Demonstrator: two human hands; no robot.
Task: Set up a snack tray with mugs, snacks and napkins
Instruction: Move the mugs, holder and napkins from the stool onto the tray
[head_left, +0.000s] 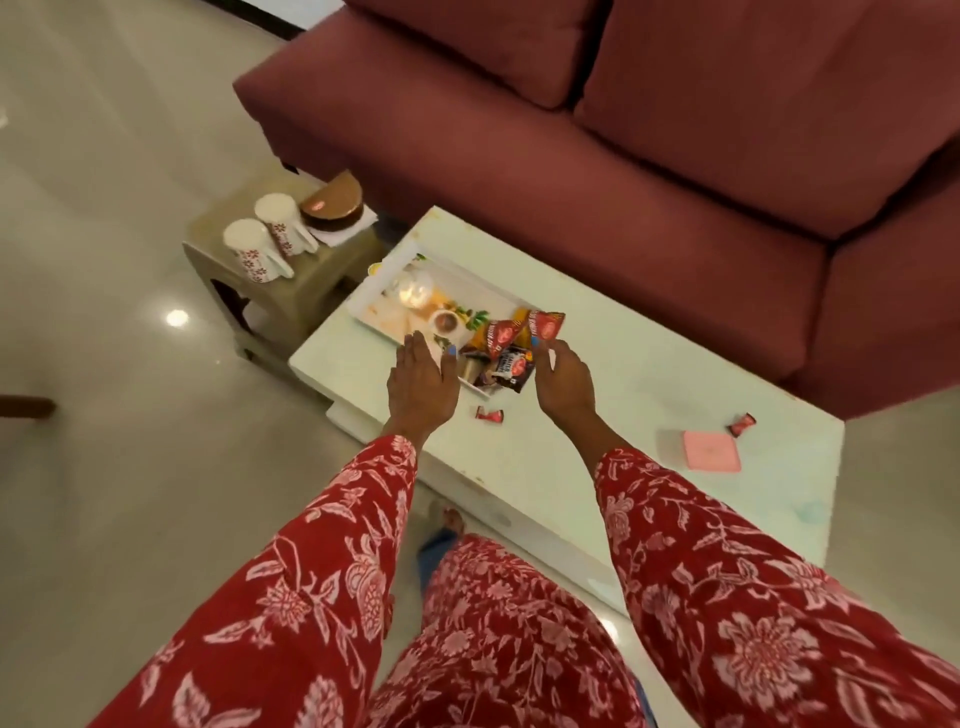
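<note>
A white printed tray (370, 290) lies on the pale low table (613, 447). Several snack packets (501, 351) are piled at its near right end. My right hand (563, 382) pinches a red snack packet (546, 325) above that pile. My left hand (422, 382) rests flat and empty on the tray's near edge, fingers apart. Two white mugs with red flowers (260, 249) lie tipped on a small stool (291, 301) to the left. A pink napkin pad (710, 450) lies on the table to the right.
Two small red wrapped sweets lie loose on the table, one (489, 414) near my left wrist, one (742, 424) by the pink pad. A brown half-round box (332, 205) sits on the stool behind the mugs. A maroon sofa (623, 156) stands behind the table.
</note>
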